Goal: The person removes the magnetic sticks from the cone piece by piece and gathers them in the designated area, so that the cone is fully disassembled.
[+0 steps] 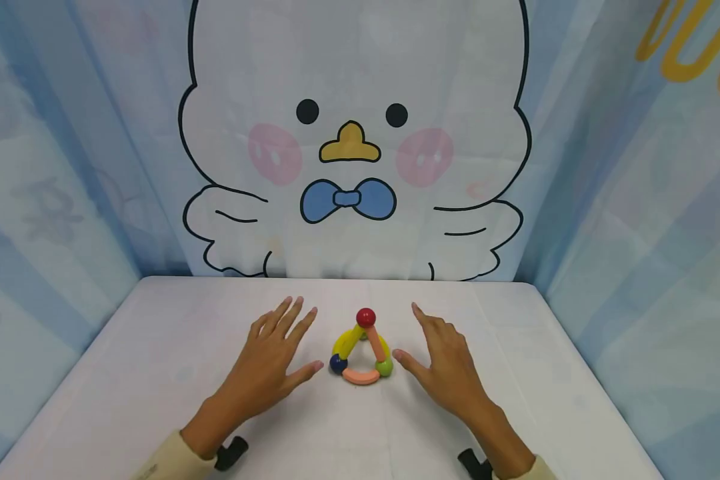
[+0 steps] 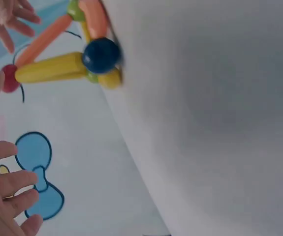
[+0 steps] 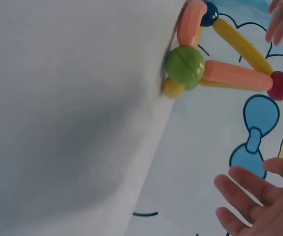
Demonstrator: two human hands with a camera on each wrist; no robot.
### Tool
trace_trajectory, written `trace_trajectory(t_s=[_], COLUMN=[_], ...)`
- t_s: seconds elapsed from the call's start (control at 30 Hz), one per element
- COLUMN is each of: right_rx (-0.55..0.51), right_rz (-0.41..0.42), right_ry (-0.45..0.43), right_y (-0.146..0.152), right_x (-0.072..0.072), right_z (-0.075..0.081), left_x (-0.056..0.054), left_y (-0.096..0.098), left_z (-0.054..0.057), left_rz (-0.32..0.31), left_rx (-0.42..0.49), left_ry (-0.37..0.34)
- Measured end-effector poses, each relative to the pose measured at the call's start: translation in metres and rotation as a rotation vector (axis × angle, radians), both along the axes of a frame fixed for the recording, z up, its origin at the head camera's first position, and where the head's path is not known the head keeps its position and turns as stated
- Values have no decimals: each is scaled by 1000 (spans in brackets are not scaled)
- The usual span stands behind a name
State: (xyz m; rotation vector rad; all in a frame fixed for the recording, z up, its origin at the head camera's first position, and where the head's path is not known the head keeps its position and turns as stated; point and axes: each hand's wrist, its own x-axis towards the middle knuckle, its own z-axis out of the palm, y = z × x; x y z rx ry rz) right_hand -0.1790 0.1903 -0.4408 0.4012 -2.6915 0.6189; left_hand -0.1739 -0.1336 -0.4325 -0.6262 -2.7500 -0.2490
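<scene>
A small pyramid of coloured rods and balls stands on the white table in the head view. Its red ball [image 1: 366, 317] is the peak, joined to a straight yellow rod [image 1: 352, 341] and a straight orange rod [image 1: 375, 344]. At the base are a dark blue ball [image 1: 338, 364], a green ball [image 1: 384, 367] and a curved orange piece [image 1: 361, 377]. My left hand [image 1: 267, 367] hovers to its left with fingers spread, holding nothing. On the other side my right hand [image 1: 450, 370] is likewise spread, its thumb tip close beside the green ball.
The white table [image 1: 186, 347] runs back to a curtain [image 1: 354, 247] printed with a cartoon chick. Patterned light-blue cloth [image 1: 48, 220] hangs along both sides. Black wrist straps [image 1: 231, 453] show below the hands.
</scene>
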Motion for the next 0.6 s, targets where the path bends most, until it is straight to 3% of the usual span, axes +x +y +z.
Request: trace_trajectory(t_s=[0.17,0.3,0.6], right_rx=[-169,-234,-384], right_rz=[65,103,173], right_ry=[-51,-74,-125], right_y=[-21,-34,-49], right_x=[-3,-8,-19], right_z=[3,2,-1], left_x=[-7,-13,-27], left_y=[22,36,58], left_z=[9,14,16], left_rz=[-68,-110,-199], left_rx=[117,192,275], left_ry=[83,98,161])
